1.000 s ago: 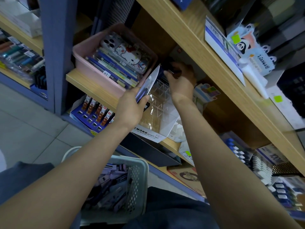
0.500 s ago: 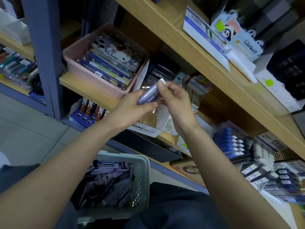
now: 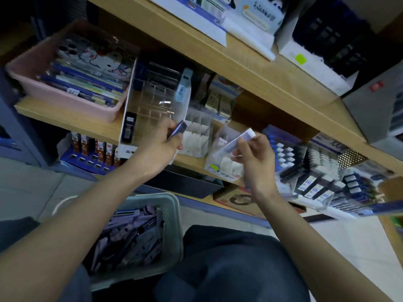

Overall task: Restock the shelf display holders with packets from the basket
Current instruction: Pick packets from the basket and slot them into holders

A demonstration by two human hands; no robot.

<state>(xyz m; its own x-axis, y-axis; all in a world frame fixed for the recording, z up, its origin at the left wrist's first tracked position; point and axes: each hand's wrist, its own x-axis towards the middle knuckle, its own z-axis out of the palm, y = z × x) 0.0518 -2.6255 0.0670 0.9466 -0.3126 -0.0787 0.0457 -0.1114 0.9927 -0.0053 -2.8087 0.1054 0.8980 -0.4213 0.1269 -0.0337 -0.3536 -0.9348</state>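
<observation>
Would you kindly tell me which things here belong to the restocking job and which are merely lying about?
Job: basket; packets in it; dark packet in the left hand; pale packet in the right hand; clear display holder; white divided holder.

Lying about: pink tray of pens; panda packets on the upper shelf; blue rack below.

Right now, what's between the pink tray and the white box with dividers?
A clear holder stands between them on the shelf, in the head view.
</observation>
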